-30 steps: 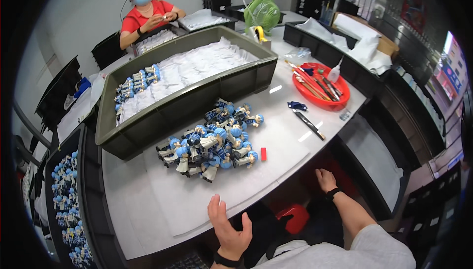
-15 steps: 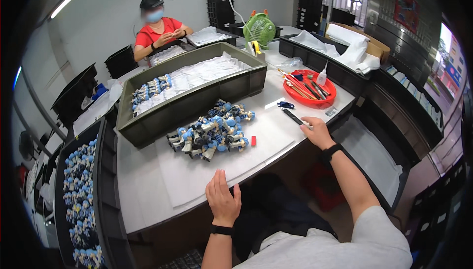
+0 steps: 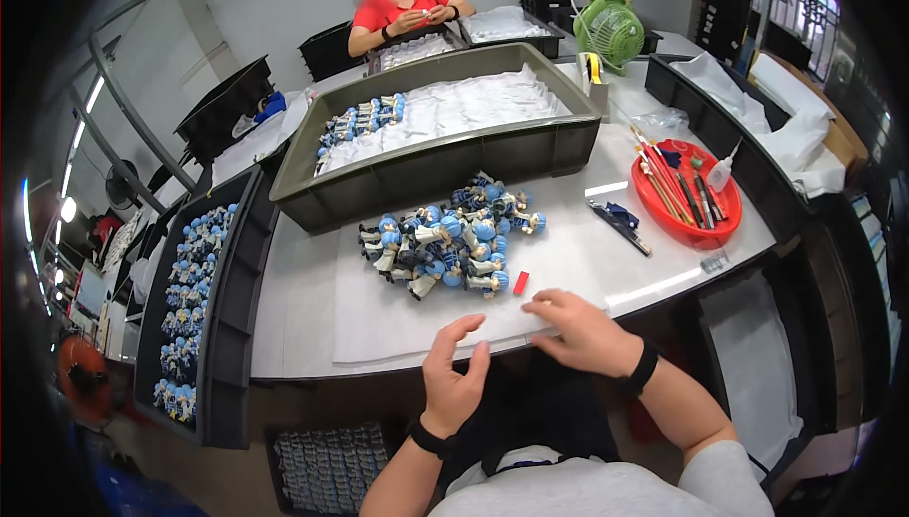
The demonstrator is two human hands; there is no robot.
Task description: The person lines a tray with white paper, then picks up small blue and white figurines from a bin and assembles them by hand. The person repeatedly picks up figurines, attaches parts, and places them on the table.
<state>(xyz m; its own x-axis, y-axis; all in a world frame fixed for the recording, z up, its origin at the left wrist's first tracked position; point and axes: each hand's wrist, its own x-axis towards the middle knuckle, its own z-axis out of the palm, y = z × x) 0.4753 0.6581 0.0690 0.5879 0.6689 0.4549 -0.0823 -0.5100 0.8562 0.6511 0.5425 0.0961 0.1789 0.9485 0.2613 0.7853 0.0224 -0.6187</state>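
Note:
In front of the table's near edge my left hand (image 3: 456,372) is raised, its thumb spread from its fingers and nothing in it. My right hand (image 3: 582,329) faces it from the right with fingers stretched out, apart from the left, holding nothing that I can see. Just beyond the right fingertips lies a small red block (image 3: 521,282). Behind it a heap of blue-haired figurines (image 3: 445,247) lies on a white foam sheet (image 3: 379,332). A dark pen-like tool (image 3: 620,228) rests to the right, touching a small dark blue piece (image 3: 622,215).
A grey-green tray (image 3: 426,154) with figurines on white cloth stands behind the heap. At right is a red bowl (image 3: 663,219) of brushes and tools; a green fan (image 3: 606,32) stands behind. A black crate (image 3: 227,309) of figurines is at left. A masked person (image 3: 407,6) works opposite.
My right hand has left the pen-like tool, which now lies on the table, and moved left toward my left hand. My left hand has turned and spread its thumb. The view has swung.

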